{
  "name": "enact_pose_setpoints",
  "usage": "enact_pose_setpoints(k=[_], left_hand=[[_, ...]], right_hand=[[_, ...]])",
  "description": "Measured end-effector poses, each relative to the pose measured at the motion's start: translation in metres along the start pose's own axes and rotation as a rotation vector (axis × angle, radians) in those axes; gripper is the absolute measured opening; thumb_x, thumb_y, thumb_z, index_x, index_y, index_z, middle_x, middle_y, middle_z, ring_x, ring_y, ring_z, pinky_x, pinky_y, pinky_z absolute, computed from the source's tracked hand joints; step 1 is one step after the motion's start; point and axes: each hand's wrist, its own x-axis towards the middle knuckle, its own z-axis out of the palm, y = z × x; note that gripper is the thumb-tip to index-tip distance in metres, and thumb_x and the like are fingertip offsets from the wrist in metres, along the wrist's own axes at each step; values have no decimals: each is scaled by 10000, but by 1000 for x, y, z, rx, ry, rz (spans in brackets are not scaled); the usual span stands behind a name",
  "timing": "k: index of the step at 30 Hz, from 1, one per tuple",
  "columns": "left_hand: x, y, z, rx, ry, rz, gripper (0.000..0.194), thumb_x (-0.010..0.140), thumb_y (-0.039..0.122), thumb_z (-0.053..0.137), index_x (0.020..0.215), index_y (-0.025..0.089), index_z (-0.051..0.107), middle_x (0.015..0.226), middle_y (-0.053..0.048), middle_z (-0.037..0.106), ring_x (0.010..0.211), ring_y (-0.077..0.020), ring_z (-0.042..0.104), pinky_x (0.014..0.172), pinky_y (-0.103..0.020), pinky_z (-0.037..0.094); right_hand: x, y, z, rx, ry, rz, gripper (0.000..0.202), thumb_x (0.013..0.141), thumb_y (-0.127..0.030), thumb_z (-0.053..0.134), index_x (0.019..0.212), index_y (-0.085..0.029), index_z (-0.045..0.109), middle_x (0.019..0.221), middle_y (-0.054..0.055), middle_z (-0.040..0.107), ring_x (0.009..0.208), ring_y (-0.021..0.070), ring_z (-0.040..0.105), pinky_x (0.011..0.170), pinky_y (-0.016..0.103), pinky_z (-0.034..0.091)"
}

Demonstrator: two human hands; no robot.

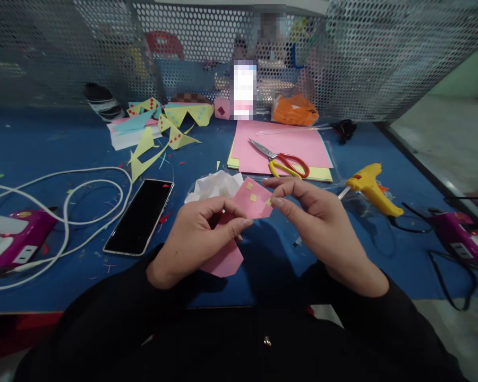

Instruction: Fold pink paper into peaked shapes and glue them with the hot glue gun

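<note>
My left hand [207, 233] grips a pink paper cutout [242, 203] between thumb and fingers. One end of the cutout sticks out above the hand, and another part hangs below it. Small yellow paper squares [253, 198] sit on its upper end. At the right edge of that end, my right hand [314, 228] pinches with thumb and index finger at another yellow paper square [268, 202]. The fingertips partly cover this square, so I cannot tell whether it touches the cutout. Crumpled white paper [217, 185] lies just behind my left hand.
Red-and-yellow-handled scissors [281, 158] lie on stacked pink sheets [302, 140]. A yellow glue gun [372, 188] rests at the right, a black-screened phone [140, 216] and white cable [66, 212] at the left. Yellow paper cutouts [189, 114] and an orange bag [295, 110] stand along the mesh partition [207, 32].
</note>
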Motion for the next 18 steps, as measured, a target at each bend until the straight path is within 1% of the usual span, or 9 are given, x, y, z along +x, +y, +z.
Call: enact_pose_setpoints(k=[2,4,7,10,11,14,16,17,18], left_hand=[[0,0,0,16,1,12,153,828,301,735,767,170,684,644,22,704,594,-110,666,609,-202,504],[1,-1,0,32,5,23,161,828,301,735,756,173,668,647,22,701,593,-109,660,618,-212,506],[2,-3,2,-22,34,6,234,791,329,768,762,190,583,615,44,659,572,-124,667,583,-227,514],[3,-3,5,-188,72,-77,387,733,328,811,807,223,446,587,88,603,533,-144,685,515,-220,519],[3,-2,5,-235,78,-111,416,723,317,817,836,229,426,601,92,611,525,-146,689,506,-218,523],[3,2,6,-291,72,-177,461,730,290,814,1028,215,470,712,54,697,516,-142,692,521,-227,549],[3,6,6,-269,26,-188,476,757,293,794,1140,196,528,734,30,727,509,-138,686,523,-228,550],[2,8,6,-245,-6,-192,426,779,304,775,1136,189,574,703,29,725,503,-136,680,510,-222,539],[2,9,5,-213,-37,-196,338,804,318,751,1087,183,625,652,31,714,495,-135,672,490,-213,521]], right_hand=[[2,0,-1,13,-35,50,73,897,-212,599,832,-213,634,951,16,725,927,167,661,855,333,496],[2,-1,-1,-13,-50,66,72,892,-218,600,834,-209,641,844,-7,693,816,144,631,778,302,482],[1,-3,0,-25,-41,59,74,885,-215,600,825,-199,642,829,-9,679,799,134,611,763,287,468],[0,-3,1,-19,-50,45,75,885,-210,591,838,-193,647,844,0,684,818,139,619,776,292,469],[-1,-3,2,-21,-53,42,76,887,-210,589,845,-192,649,848,2,687,818,141,621,774,294,470],[-2,-2,3,-33,-47,22,72,893,-208,589,861,-192,652,859,3,696,819,141,627,768,293,470],[-2,-2,3,-43,-43,2,67,894,-202,592,859,-194,649,858,0,695,817,138,626,768,289,471],[-3,-2,3,-47,-42,-9,65,894,-199,594,858,-195,647,858,0,694,816,137,626,768,288,472],[-3,-1,4,-51,-44,-20,63,895,-196,595,857,-196,645,858,0,693,814,136,626,769,287,473]])
